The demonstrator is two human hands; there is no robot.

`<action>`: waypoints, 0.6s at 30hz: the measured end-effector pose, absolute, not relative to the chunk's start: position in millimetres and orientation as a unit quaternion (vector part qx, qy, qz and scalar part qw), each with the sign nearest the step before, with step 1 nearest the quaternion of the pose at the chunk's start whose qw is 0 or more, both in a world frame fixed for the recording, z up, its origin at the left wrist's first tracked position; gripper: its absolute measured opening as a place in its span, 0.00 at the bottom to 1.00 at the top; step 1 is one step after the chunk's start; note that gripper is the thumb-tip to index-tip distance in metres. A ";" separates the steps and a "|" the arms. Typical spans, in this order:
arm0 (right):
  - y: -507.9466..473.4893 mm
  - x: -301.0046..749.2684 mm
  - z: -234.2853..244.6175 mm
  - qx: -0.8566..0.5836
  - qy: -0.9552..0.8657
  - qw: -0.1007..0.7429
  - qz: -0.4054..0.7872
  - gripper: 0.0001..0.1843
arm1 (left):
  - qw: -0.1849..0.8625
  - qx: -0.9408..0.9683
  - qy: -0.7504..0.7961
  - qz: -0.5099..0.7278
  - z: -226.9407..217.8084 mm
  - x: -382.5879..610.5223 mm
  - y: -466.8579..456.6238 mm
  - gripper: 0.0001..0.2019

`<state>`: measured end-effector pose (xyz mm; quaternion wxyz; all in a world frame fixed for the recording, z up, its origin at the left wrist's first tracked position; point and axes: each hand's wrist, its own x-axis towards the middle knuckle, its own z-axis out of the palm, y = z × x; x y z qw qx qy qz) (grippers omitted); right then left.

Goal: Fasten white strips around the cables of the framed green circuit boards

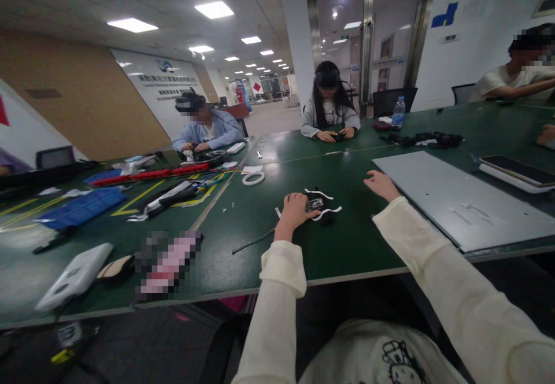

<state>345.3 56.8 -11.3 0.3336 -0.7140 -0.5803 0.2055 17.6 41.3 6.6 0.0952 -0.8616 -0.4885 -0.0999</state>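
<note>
My left hand [295,211] rests on the green table [243,257] with its fingers curled against a small black device [316,206] that has white straps [326,213] lying around it. Whether the fingers grip the device or only touch it does not show. My right hand [380,185] lies flat and open on the table to the right of the device, beside the near corner of a grey panel [459,205]. It holds nothing. Both arms wear cream sleeves.
A thin dark rod [254,242] lies left of my left hand and a white tape ring [253,178] further back. A phone on a white box [518,171] sits right. Other people work at the far side; blue trays, a red strip and cables cover the left.
</note>
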 end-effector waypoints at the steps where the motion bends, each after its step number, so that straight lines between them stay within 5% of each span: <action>1: 56.2 360.8 -12.7 -0.728 -0.571 0.335 0.177 0.25 | 0.092 -0.861 -0.490 -0.099 6.5 17.8 41.0 0.24; 10: 37.5 418.7 -33.8 -0.770 -0.562 0.303 0.001 0.19 | 0.084 -0.863 -0.485 -0.112 4.3 18.6 40.1 0.24; 18: 35.0 300.4 0.5 -0.554 -0.750 0.304 0.195 0.15 | 0.081 -0.863 -0.489 -0.101 4.6 18.9 38.0 0.25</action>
